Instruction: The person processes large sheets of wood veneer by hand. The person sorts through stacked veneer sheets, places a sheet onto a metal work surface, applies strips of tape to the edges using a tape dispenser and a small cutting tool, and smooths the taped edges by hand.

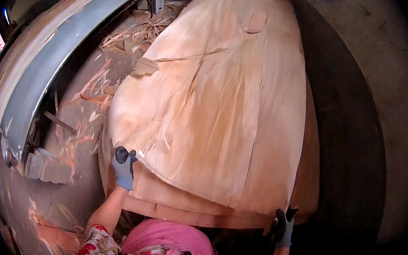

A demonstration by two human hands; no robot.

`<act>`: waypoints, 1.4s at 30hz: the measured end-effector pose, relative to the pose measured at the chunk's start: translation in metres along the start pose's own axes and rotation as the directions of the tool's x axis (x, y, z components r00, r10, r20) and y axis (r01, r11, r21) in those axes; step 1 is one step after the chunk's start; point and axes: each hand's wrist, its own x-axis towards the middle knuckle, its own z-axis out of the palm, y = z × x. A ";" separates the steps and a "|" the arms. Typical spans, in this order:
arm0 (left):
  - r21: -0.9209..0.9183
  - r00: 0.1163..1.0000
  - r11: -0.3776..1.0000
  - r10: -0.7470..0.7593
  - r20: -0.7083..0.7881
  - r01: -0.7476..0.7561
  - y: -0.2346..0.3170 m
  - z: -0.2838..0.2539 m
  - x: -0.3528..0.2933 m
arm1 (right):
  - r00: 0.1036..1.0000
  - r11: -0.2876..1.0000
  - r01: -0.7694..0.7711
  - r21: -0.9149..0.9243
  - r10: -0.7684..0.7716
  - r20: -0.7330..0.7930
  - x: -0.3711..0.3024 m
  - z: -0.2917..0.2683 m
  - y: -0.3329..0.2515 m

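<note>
A broad, pale wood veneer sheet stretches away in front of me, with ripples, a long split and a knot near its far end. Its near edge curves across a stack of veneer beneath, whose darker layers show at the front and right. My left hand, in a grey-blue glove with black fingertips, is closed at the sheet's near left corner. At the near right corner my right hand, gloved alike, has its fingers closed around the edge. Both corners are partly hidden by the gloves.
To the left runs a long grey metal-topped bench with pale veneer strips along it. Concrete blocks stand at its near end. Veneer scraps litter the floor between bench and stack. A dark band borders the stack on the right.
</note>
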 end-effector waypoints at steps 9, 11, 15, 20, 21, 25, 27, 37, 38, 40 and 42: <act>-0.258 0.653 0.600 -0.710 0.266 0.757 -0.059 -0.051 -0.004 | 0.948 0.975 -0.190 0.118 0.214 -0.236 0.045 -0.077 -0.043; -0.226 0.700 0.680 -0.714 0.012 0.697 -0.061 -0.033 -0.028 | 0.925 0.972 -0.157 0.177 0.207 -0.318 0.058 -0.089 0.033; -0.215 0.641 0.604 -0.735 0.222 0.767 -0.073 -0.136 0.011 | 0.942 0.961 0.083 -0.265 -0.162 -0.294 0.063 -0.057 0.070; 0.054 0.739 0.737 -0.673 -0.031 0.674 -0.079 -0.113 -0.031 | 0.964 0.887 -0.024 -0.461 -0.101 -0.245 0.081 -0.070 0.179; 0.077 0.748 0.747 -0.664 0.024 0.661 -0.059 -0.132 -0.010 | 0.966 0.897 0.000 -0.443 -0.114 -0.231 0.078 -0.032 0.184; -0.026 0.679 0.682 -0.722 0.130 0.730 -0.110 -0.091 -0.104 | 0.971 0.890 0.057 -0.452 -0.155 -0.182 0.156 -0.074 0.224; 0.145 0.688 0.700 -0.715 0.129 0.700 -0.140 -0.119 -0.144 | 0.979 0.772 0.001 -0.636 -0.129 -0.155 0.169 -0.076 0.297; 0.793 0.787 -0.098 -0.245 0.567 -0.602 0.046 -0.089 -0.010 | 1.000 0.754 0.006 -0.657 -0.007 0.002 0.138 -0.047 0.186; 0.785 0.773 -0.148 -0.359 0.523 -0.601 0.032 -0.088 0.003 | 1.000 0.801 0.006 -0.598 -0.013 -0.008 0.140 -0.056 0.193; 0.756 0.782 -0.292 -0.447 0.433 -0.586 0.011 -0.097 0.008 | 1.000 0.857 0.008 -0.515 -0.008 0.003 0.137 -0.053 0.205; 0.736 0.741 -0.191 -0.373 0.558 -0.650 0.002 -0.114 0.004 | 1.000 0.857 0.007 -0.514 -0.007 0.003 0.135 -0.054 0.205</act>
